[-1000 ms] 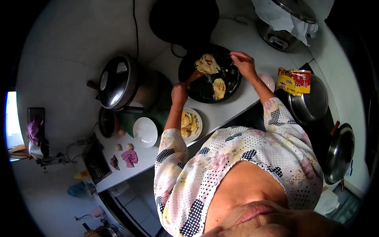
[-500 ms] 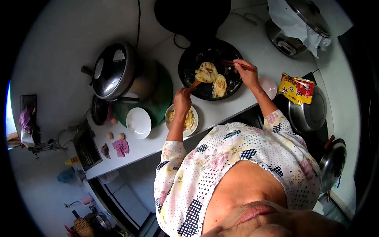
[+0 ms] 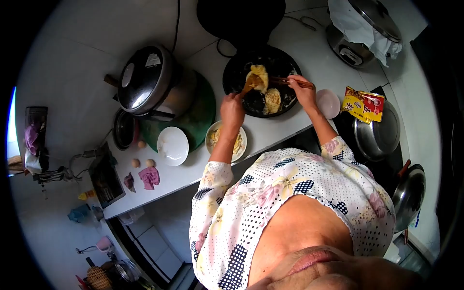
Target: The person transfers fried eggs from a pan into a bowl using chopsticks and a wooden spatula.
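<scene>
My left hand (image 3: pixel 232 115) is closed on the handle of a wooden spatula (image 3: pixel 248 87) at the left side of a round black pan (image 3: pixel 251 102). My right hand (image 3: pixel 303 92) grips brown chopsticks (image 3: pixel 280 80), their tips over the pan. A yellow egg piece (image 3: pixel 259 76) is between the spatula and the chopstick tips, partly folded. Below it in the pan lies a second egg piece (image 3: pixel 272 100). Beneath my left forearm, a bowl (image 3: pixel 243 150) of cooked egg is partly hidden.
A white bowl (image 3: pixel 173 146) stands on the counter, left of it several eggs (image 3: pixel 150 163) and a purple cloth (image 3: pixel 149 178). A large lidded pot (image 3: pixel 145 82) rests on a green board (image 3: pixel 205 104). Right are a pink bowl (image 3: pixel 328 104) and a yellow-red packet (image 3: pixel 363 105) on a metal lid (image 3: pixel 377 133).
The upper egg piece has been raised and folded between spatula and chopsticks, away from the lower piece. The chopstick tips have moved left to it, and my left hand has moved slightly.
</scene>
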### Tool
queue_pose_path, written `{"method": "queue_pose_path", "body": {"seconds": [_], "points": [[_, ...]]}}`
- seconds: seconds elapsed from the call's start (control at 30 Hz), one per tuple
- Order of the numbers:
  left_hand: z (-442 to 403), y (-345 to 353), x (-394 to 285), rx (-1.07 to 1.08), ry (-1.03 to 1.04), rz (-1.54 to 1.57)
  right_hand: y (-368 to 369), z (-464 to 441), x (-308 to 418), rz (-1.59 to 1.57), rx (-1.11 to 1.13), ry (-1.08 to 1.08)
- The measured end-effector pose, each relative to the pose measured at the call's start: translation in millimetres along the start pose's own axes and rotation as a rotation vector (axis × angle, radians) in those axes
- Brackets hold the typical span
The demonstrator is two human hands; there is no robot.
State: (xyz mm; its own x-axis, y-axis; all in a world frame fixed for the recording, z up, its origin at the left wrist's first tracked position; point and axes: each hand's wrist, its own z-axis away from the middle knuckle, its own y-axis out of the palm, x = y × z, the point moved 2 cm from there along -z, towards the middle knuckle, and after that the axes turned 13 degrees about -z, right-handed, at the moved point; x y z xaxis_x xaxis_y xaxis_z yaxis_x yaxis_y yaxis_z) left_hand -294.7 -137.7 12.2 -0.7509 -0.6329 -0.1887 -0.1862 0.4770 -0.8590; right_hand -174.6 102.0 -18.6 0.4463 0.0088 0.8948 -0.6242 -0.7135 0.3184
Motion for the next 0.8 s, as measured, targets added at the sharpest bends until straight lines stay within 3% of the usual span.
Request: {"method": "queue_pose_path", "body": {"seconds": [0.17, 0.3, 0.47, 0.57, 0.8], "points": [[-6, 13, -25, 0.044, 0.085, 0.005, -51, 4, 13, 0.11, -0.163, 0.027], [2, 14, 3, 0.025, 0.023, 0.03, -63, 9, 36, 0.098, -0.271, -0.018], [4, 38, 25, 0.002, 0.052, -0.009, -36, 5, 24, 0.01, -0.112, -0.013], [8, 51, 27, 0.098, 0.007, 0.018, -18, 3, -1, -0.009, -0.041, 0.034], [6, 44, 24, 0.066, 0.011, 0.015, -5, -4, -11, -0.021, -0.021, 0.034]]}}
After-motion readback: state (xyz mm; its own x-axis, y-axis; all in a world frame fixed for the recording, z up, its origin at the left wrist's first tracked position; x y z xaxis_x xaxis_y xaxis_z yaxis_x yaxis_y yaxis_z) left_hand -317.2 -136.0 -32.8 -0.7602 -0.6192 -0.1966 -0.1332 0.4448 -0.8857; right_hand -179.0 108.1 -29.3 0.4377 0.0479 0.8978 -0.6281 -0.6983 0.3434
